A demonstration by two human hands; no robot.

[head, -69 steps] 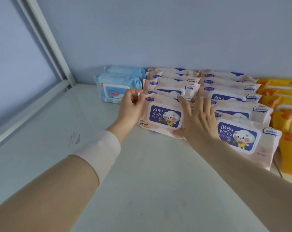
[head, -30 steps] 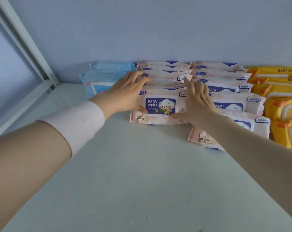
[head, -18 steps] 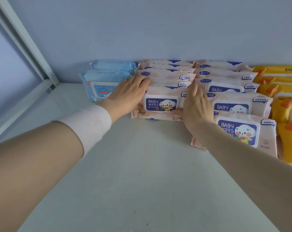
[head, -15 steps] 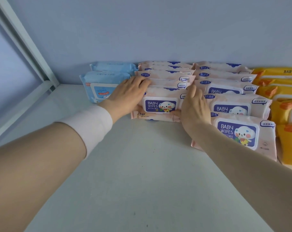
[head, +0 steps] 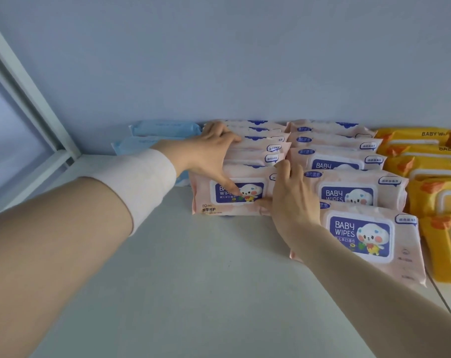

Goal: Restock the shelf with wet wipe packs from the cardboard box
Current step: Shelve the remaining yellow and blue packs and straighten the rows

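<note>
On the white shelf (head: 206, 280), a pink "BABY WIPES" pack (head: 206, 202) leans as the front one of a left pink row. My left hand (head: 208, 153) lies over the tops of that row, fingers stretched back and thumb down on the front pack's blue label. My right hand (head: 291, 200) presses its straight fingers against the pack's right end, with the thumb along its lower front edge. A second pink row stands to the right, its front pack (head: 361, 239) partly behind my right forearm. The cardboard box is out of view.
Light blue packs (head: 165, 127) stand left of the pink rows, partly behind my left wrist. Yellow packs (head: 436, 197) fill the right edge. A white shelf frame post (head: 25, 81) slants at the left. The back wall is close behind the packs.
The pack I held above the shelf has been set down as the front of the left pink row. Both hands stay on it, the left hand now reaching further back.
</note>
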